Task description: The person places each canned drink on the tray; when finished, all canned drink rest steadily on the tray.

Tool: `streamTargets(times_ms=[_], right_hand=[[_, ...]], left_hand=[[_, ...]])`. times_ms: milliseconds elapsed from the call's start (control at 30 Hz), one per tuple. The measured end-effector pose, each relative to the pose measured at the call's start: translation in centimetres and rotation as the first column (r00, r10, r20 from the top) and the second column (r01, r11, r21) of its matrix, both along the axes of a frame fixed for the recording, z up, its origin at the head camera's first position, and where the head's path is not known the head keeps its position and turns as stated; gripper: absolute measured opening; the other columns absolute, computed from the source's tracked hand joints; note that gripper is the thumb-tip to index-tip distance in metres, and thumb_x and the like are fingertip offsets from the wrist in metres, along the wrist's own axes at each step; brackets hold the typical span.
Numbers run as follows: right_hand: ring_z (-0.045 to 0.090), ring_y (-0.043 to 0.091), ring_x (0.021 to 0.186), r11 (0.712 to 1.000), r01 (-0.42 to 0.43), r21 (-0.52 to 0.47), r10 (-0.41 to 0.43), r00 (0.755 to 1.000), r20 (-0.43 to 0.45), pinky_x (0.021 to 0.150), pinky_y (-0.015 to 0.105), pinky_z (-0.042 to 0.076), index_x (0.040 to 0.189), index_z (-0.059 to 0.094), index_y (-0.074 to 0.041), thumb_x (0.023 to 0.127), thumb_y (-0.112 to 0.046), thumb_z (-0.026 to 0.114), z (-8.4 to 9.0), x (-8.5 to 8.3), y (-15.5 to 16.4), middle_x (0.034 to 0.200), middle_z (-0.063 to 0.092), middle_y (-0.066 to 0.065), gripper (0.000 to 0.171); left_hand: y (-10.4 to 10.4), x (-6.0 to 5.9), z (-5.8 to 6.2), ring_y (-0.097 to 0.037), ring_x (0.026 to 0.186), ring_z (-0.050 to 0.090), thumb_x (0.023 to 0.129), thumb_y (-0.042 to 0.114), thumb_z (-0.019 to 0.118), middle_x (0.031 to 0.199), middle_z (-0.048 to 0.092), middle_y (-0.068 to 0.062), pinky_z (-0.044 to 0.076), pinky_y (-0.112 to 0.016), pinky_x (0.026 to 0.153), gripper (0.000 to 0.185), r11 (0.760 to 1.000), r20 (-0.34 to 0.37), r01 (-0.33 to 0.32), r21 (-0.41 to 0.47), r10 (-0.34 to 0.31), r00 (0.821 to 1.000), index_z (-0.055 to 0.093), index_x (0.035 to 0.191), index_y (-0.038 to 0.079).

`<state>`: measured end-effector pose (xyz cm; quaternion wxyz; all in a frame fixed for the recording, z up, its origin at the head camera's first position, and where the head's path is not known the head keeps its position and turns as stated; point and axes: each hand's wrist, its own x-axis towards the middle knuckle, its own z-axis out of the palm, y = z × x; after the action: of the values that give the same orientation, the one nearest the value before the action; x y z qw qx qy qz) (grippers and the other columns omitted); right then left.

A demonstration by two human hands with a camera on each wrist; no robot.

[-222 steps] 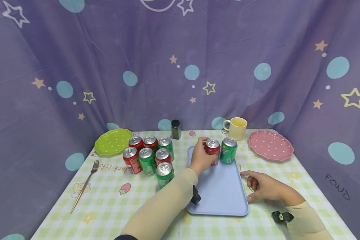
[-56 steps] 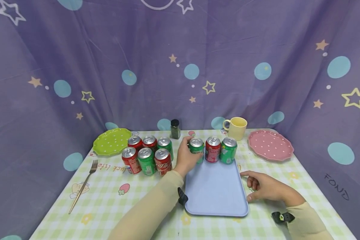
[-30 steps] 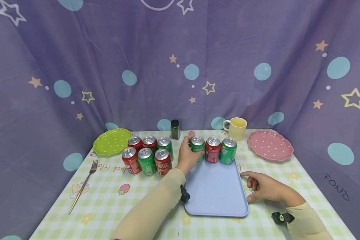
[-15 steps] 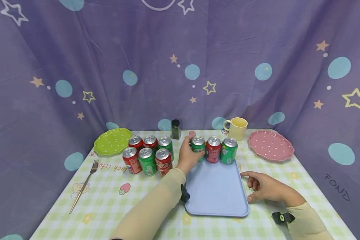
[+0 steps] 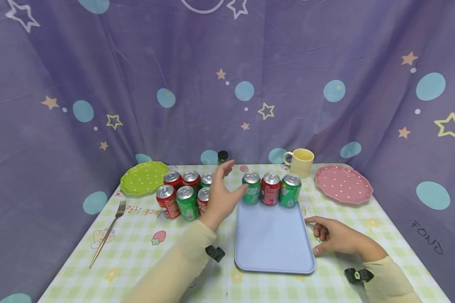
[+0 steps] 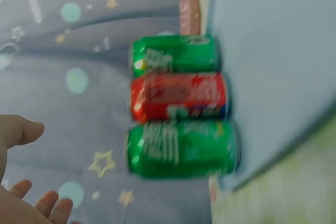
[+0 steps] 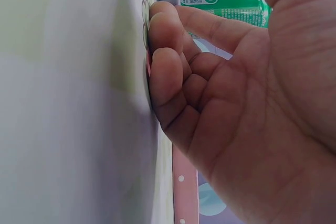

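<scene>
blue tray [image 5: 273, 244], centre frame: three upright cans in a row at its far edge, green can [image 5: 252, 188] leftmost, long axis vertical, top up | left hand [image 5: 219, 194]: fingers spread wide, holding nothing, just left of that can | right hand [image 5: 335, 237]: fingers loosely curled, resting on the worktop [image 5: 144, 256] beside the tray's right edge

"FOND" on the purple backdrop [image 5: 426, 241], "life" on the tablecloth [image 5: 138, 210]
</scene>
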<state>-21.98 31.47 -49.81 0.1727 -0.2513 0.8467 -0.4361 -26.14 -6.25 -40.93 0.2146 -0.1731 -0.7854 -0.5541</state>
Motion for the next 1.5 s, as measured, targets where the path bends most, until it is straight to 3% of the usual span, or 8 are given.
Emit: streamTargets(times_ms=[200, 367, 467, 633, 733, 867, 1133, 1500], right_hand=[[0.053, 0.022, 0.082, 1.0, -0.001, -0.023, 0.002, 1.0, 0.013, 0.068, 0.026, 0.048, 0.149, 0.044, 0.009, 0.079, -0.016, 0.093, 0.0, 0.0, 0.1, 0.1, 0.056, 0.013, 0.089], [0.053, 0.021, 0.082, 1.0, -0.003, -0.023, 0.003, 1.0, 0.013, 0.068, 0.026, 0.048, 0.15, 0.044, 0.008, 0.08, -0.016, 0.093, 0.0, 0.0, 0.1, 0.1, 0.056, 0.013, 0.088], [0.053, 0.021, 0.082, 1.0, -0.004, -0.02, 0.004, 1.0, 0.015, 0.068, 0.026, 0.048, 0.15, 0.043, 0.008, 0.08, -0.017, 0.092, 0.0, 0.0, 0.1, 0.1, 0.056, 0.014, 0.089], [0.053, 0.021, 0.082, 1.0, -0.003, -0.018, 0.003, 1.0, 0.013, 0.068, 0.026, 0.048, 0.15, 0.044, 0.008, 0.08, -0.016, 0.092, 0.1, 0.0, 0.0, 0.1, 0.056, 0.013, 0.088], [0.053, 0.02, 0.082, 1.0, -0.002, -0.02, 0.002, 1.0, 0.013, 0.068, 0.026, 0.048, 0.15, 0.044, 0.008, 0.08, -0.016, 0.092, 0.1, 0.0, -0.1, 0.1, 0.057, 0.013, 0.088], [0.053, 0.02, 0.082, 1.0, -0.004, -0.025, 0.005, 1.0, 0.008, 0.068, 0.026, 0.048, 0.149, 0.044, 0.008, 0.08, -0.017, 0.093, 0.0, 0.0, 0.0, 0.1, 0.056, 0.013, 0.089], [0.053, 0.017, 0.08, 1.0, -0.003, -0.012, 0.002, 1.0, -0.019, 0.067, 0.026, 0.049, 0.149, 0.045, 0.009, 0.08, -0.021, 0.093, -0.4, -0.1, 0.5, 0.099, 0.057, 0.013, 0.089], [0.053, 0.017, 0.08, 1.0, -0.011, -0.016, 0.011, 1.0, -0.01, 0.067, 0.027, 0.049, 0.149, 0.045, 0.008, 0.081, -0.021, 0.092, -0.5, -0.2, 0.4, 0.099, 0.057, 0.013, 0.088]], left_hand=[[-5.8, 1.6, 0.0, -0.029, 0.133, 0.053, 0.089, 0.005, 0.083, 0.147, 0.055, -0.009, 0.04, -0.053, 0.112, 0.067, 0.999, -0.084, -0.038, 0.031, 0.041, 0.996, 0.052, 0.148, 0.011], [-10.9, 2.9, 0.1, -0.033, 0.137, 0.049, 0.091, -0.001, 0.079, 0.146, 0.054, -0.016, 0.037, -0.059, 0.112, 0.062, 0.985, -0.042, -0.157, 0.072, 0.161, 0.986, 0.053, 0.147, 0.006], [-13.9, 3.2, -0.2, -0.035, 0.139, 0.046, 0.089, -0.008, 0.076, 0.146, 0.054, -0.02, 0.034, -0.054, 0.117, 0.061, 0.966, -0.023, -0.231, 0.114, 0.235, 0.972, 0.052, 0.145, -0.003], [-19.7, 1.6, -3.4, -0.03, 0.141, 0.045, 0.089, -0.008, 0.077, 0.148, 0.054, -0.016, 0.028, -0.046, 0.124, 0.068, 0.935, 0.029, -0.309, 0.172, 0.309, 0.951, 0.047, 0.149, -0.001], [-21.9, 1.0, -5.2, -0.03, 0.143, 0.043, 0.09, -0.005, 0.077, 0.151, 0.051, -0.014, 0.027, -0.051, 0.124, 0.075, 0.939, 0.131, -0.294, 0.176, 0.274, 0.953, 0.042, 0.155, 0.005], [-23.1, 0.6, -6.7, -0.035, 0.147, 0.039, 0.09, -0.01, 0.075, 0.156, 0.044, -0.018, 0.025, -0.057, 0.124, 0.084, 0.962, 0.242, -0.212, 0.17, 0.168, 0.956, 0.033, 0.161, 0.008], [-22.6, -0.2, -8.5, -0.032, 0.145, 0.04, 0.09, -0.009, 0.075, 0.159, 0.039, -0.017, 0.029, -0.05, 0.124, 0.095, 0.983, 0.389, -0.111, 0.147, 0.046, 0.92, 0.021, 0.166, 0.011], [-22.4, -0.4, -10.1, -0.036, 0.142, 0.044, 0.09, 0.011, 0.085, 0.156, 0.044, -0.017, 0.037, -0.053, 0.116, 0.091, 0.993, 0.379, -0.106, 0.056, 0.077, 0.922, 0.029, 0.162, 0.013]])
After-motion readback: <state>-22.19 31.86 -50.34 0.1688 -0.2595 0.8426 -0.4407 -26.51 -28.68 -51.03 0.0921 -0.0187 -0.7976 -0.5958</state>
